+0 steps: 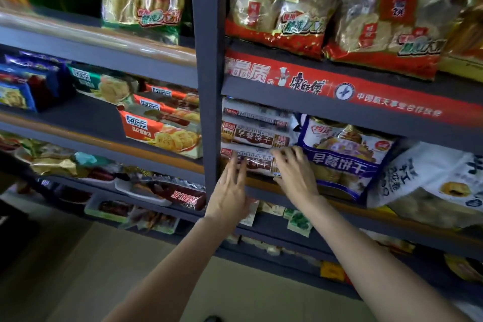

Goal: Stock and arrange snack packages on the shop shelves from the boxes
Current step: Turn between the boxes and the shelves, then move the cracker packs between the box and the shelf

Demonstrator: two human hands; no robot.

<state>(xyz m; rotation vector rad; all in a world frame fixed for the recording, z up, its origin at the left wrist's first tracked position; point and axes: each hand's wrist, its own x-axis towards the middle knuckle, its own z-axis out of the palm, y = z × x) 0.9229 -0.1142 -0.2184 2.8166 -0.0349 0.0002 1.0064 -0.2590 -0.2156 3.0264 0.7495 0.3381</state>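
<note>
pressing both hands flat against the lowest biscuit pack at the shelf edge.

the left hand and right hand lie with fingers straight and spread, gripping nothing, on the front of the bottom biscuit pack, a pale wrapper with a brown label in a stack of three. the stack sits hard against the grey upright post on its left and close beside a purple-and-white biscuit bag on its right, leaving little side room. the shelf lip runs directly below; the shelf above hangs close over the stack.
</note>
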